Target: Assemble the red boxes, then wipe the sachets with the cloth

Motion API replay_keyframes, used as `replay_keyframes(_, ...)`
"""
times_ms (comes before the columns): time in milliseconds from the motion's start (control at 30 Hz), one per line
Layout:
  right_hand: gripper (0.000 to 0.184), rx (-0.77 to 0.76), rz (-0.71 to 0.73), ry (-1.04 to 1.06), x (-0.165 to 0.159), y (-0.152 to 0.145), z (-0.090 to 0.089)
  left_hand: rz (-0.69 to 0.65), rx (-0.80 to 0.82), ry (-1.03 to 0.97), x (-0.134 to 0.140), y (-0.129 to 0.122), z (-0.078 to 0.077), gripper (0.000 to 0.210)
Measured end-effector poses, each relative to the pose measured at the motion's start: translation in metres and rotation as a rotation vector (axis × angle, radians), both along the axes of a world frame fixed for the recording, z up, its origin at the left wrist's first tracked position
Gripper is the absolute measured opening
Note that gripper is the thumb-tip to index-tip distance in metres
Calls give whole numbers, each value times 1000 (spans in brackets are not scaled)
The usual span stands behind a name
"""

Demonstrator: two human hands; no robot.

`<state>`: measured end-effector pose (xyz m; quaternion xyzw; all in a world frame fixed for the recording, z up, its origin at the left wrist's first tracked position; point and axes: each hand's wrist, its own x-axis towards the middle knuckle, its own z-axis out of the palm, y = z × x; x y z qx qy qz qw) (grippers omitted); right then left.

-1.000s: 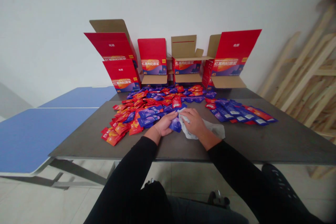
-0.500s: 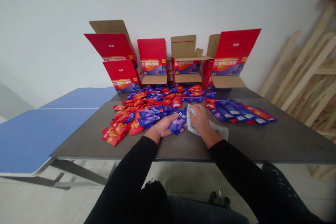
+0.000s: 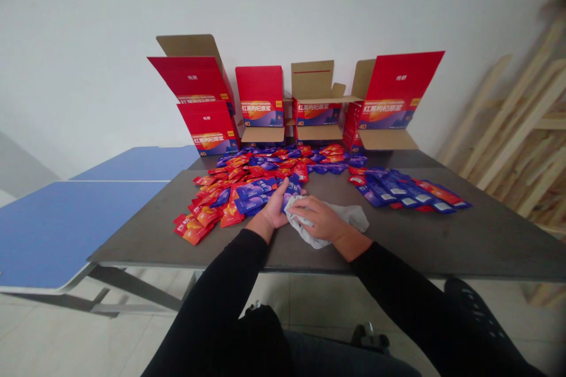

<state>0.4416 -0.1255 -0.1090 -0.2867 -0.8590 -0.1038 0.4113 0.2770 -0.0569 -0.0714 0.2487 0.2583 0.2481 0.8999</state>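
My left hand (image 3: 275,210) is closed on a purple pouch (image 3: 292,186), its thumb lying along the near side. Bunched under the fingers of my right hand (image 3: 319,219) is a pale grey cloth (image 3: 354,217), pressed against the lower part of that pouch and covering it. The cloth's loose end trails to the right over the dark table. Just beyond and left of my hands spreads a heap of red pouches (image 3: 231,212) and purple pouches (image 3: 255,188). Right of my hands, a row of overlapping purple pouches (image 3: 393,188) lies with a few red ones.
Along the back of the dark table (image 3: 398,247) stand open red cartons, among them a left carton (image 3: 210,132), a middle carton (image 3: 260,103) and a right carton (image 3: 384,109). A blue table (image 3: 88,206) adjoins on the left. Wooden slats (image 3: 526,147) lean at the right.
My right hand has moved left with the cloth, onto the pouch, and now covers its lower part. The left hand has turned the pouch more upright.
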Motion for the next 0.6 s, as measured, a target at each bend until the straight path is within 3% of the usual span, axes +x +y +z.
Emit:
replay_keyframes(267, 40, -21, -50, -91, 2, 3, -4, -39, 60, 59, 6, -2, -6, 76)
replay_keyframes(467, 41, 16, -205, 33, 0, 2, -4, -37, 94, 43, 7, -4, -13, 54)
replay_keyframes(600, 37, 3, -298, 137, 1, 4, -4, -49, 116, 100, 9, -7, -10, 59)
